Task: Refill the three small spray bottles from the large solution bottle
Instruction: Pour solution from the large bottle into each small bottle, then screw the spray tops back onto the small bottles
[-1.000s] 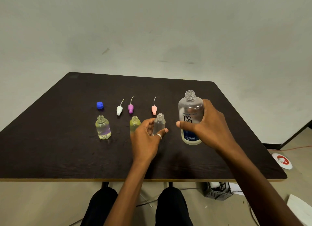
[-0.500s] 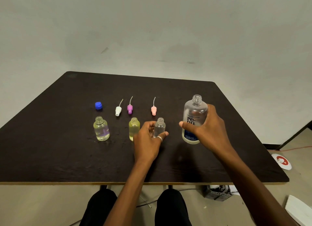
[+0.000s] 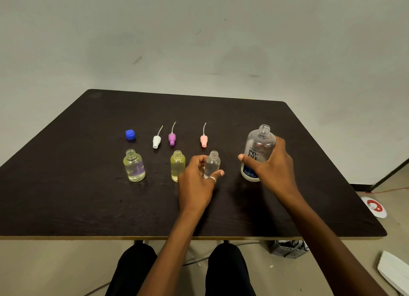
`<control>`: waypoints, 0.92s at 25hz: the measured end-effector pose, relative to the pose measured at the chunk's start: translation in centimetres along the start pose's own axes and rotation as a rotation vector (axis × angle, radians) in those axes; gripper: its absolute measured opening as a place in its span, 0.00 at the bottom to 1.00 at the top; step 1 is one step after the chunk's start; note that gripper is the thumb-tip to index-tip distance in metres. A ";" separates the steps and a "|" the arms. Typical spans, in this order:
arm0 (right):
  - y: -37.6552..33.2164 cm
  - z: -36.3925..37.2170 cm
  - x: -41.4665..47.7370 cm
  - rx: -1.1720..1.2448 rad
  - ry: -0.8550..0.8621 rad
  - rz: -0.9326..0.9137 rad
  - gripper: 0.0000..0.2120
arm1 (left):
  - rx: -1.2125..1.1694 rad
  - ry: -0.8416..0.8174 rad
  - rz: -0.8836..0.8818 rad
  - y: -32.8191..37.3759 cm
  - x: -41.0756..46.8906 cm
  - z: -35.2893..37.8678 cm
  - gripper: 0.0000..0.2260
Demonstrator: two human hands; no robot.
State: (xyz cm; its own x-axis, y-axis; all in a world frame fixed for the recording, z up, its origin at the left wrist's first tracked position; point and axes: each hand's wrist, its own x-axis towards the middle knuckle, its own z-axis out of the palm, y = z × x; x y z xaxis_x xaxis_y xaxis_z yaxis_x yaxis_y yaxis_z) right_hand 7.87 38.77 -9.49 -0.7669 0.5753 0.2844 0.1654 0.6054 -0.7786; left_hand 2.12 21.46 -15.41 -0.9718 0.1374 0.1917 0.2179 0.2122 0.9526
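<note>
Dark table (image 3: 66, 196) against a pale wall. The large solution bottle (image 3: 259, 149) is at the near right, uncapped and leaning slightly. The right hand (image 3: 274, 169) is wrapped round its labelled body, presumably to lift and pour; whether its base touches the table cannot be told. Just to its left, the left hand (image 3: 197, 183) clasps the rightmost small bottle (image 3: 212, 163) between thumb and curled fingers, probably to steady this light, seemingly empty vessel under the pour. Further left stand the yellow-tinted bottle (image 3: 177, 165) and, apart from it, the leftmost small bottle (image 3: 134, 166), both open and holding liquid. Beyond them lie the pink spray head (image 3: 203, 140), purple spray head (image 3: 172, 138), white spray head (image 3: 156, 141) and blue cap (image 3: 130, 134), set aside so every neck is free.
</note>
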 end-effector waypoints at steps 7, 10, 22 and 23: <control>0.7 0.1 0.2 0.023 -0.010 0.024 0.42 | 0.007 0.007 0.008 -0.3 0.0 0.1 0.20; 0.9 -0.1 -0.1 0.028 -0.010 0.015 0.42 | 0.001 0.011 0.007 -0.4 0.0 0.2 0.21; 1.4 -0.9 -1.1 0.040 -0.096 0.069 0.54 | 0.050 0.038 0.010 -0.2 -0.5 0.3 0.24; 1.4 -1.2 -1.2 0.040 -0.105 0.080 0.57 | 0.059 0.033 0.008 -0.2 -0.6 0.4 0.26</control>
State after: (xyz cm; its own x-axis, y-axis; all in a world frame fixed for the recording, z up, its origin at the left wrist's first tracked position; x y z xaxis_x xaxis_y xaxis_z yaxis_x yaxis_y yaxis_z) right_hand 9.77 39.57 -10.33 -0.8131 0.5592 0.1619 0.2056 0.5359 -0.8189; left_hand 2.68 21.71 -15.80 -0.9722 0.1074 0.2083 0.2300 0.2680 0.9356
